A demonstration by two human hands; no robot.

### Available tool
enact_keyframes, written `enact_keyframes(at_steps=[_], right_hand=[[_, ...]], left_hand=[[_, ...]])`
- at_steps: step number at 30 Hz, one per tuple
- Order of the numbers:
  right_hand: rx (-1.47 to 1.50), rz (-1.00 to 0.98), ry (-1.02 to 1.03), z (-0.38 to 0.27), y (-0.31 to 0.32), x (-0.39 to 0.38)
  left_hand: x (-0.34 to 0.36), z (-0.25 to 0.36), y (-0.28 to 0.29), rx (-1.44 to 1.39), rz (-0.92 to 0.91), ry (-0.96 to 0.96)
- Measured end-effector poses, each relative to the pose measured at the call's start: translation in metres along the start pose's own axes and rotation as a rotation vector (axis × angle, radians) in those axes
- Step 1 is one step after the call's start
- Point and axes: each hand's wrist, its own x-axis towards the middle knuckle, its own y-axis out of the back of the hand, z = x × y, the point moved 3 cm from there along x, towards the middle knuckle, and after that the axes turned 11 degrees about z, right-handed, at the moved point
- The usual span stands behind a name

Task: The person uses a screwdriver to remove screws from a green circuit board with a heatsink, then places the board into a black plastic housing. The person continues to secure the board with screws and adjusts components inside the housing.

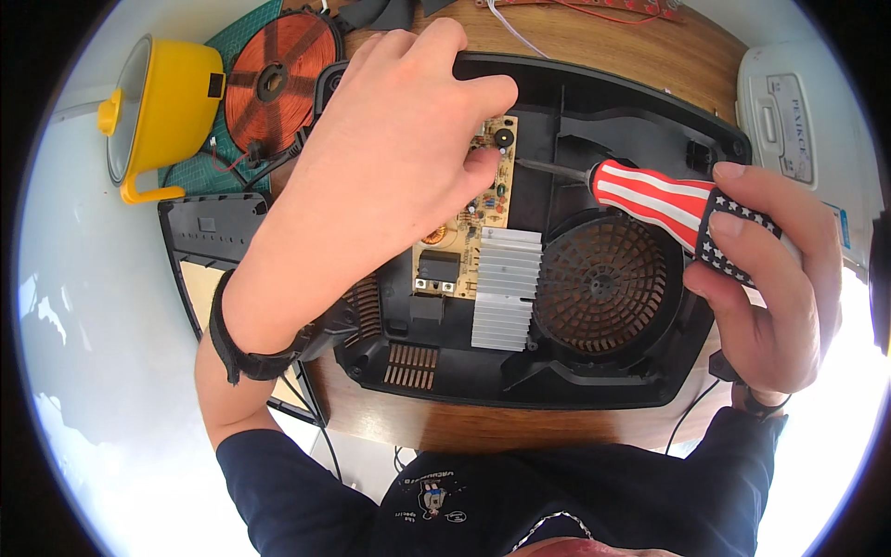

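Head view: the finned heat sink (506, 290) sits inside the black housing (531, 116). The circuit board (510, 176) adjoins the heat sink at left and extends beyond it. The right hand (781, 269), beyond and to the right of the heat sink, grasps the screwdriver (650, 197) by its star-patterned handle end; the shank points left, tip near the board's right edge, contact indeterminate. The left hand (413, 111) spans the board, fingers bent; whether they grip anything cannot be told. The fan grille (601, 290) is just right of the heat sink; the copper-coloured coil (295, 79) is well apart, far left.
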Motion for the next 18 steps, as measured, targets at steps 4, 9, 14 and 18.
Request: enact_keyframes(at_steps=[4,9,14,18], right_hand=[[0.002,0.022,-0.004,0.0008,-0.0021,0.0008],[-0.026,0.023,-0.035,0.0013,-0.0033,-0.0018],[-0.032,0.031,-0.06,0.0002,-0.0044,-0.0029],[-0.036,0.032,-0.073,-0.0013,-0.0044,-0.0048]], left_hand=[[0.002,0.0022,-0.0014,0.023,-0.005,-0.021],[0.0048,0.001,-0.0033,-0.053,-0.012,0.003],[0.0051,0.0025,-0.0053,-0.06,0.005,-0.008],[0.0069,0.0039,-0.0047,-0.038,0.0,-0.007]])
